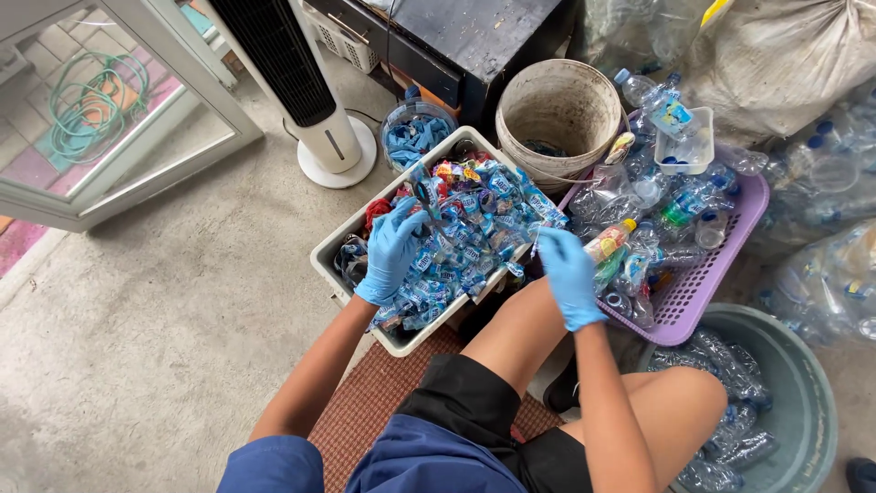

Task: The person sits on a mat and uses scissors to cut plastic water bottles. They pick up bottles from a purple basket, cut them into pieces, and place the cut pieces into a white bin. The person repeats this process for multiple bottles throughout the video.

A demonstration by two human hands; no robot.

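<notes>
- Here, in the head view, the person sits on a woven reddish-brown mat (365, 411) with both hands in thin blue gloves.
- The left hand (391, 251) rests on the heap of torn blue plastic bottle labels (456, 246) that fills the white rectangular plastic tub (330, 246); its fingers curl narrowly and pinch a small strip of label at the fingertips, near the far left of the heap.
- The right hand (568, 274) hangs just past the tub's right edge, between the tub and the lilac perforated plastic basket (703, 283). Its fingers are closed around something thin and pale; what it is I cannot tell.
- The labels lie directly under and to the right of the left fingers, so the left hand is the nearer one; the tub's long axis runs from near left to far right.
- The basket holds clear crushed plastic bottles (657, 210), one with a yellow and red label, touching one another.
- Near right, a grey-green round plastic basin (803, 383) holds more clear bottles.
- Far of the tub stand a dirty beige plastic bucket (558, 110), a small clear round tub of blue scraps (415, 132) and a white tower fan (315, 100).
- The person's right knee rises close below the right hand, crowding the space between tub and basin.
</notes>
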